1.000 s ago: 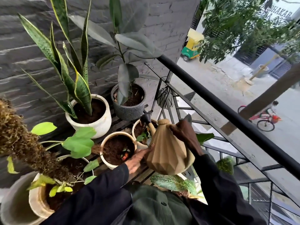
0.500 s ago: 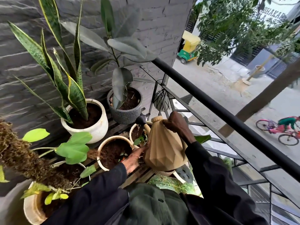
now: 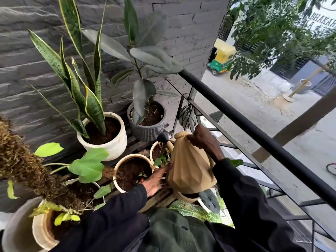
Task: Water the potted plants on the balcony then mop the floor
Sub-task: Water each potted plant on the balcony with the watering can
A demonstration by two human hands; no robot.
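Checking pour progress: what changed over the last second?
Little changed. The watering can rose slightly against the pots, spout still over the small pot. Down on the street, the cyclist rode off right; only a wheel shows. Same holds: right hand on top, left hand against the can's side. Pots unmoved.

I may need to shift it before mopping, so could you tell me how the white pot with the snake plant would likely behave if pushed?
The white pot looks wide, squat and full of soil, so it is probably heavy and slow to slide. The snake plant has tall leaves rising well above the rim, so a high push might tip it. The leaves look stiff rather than floppy.
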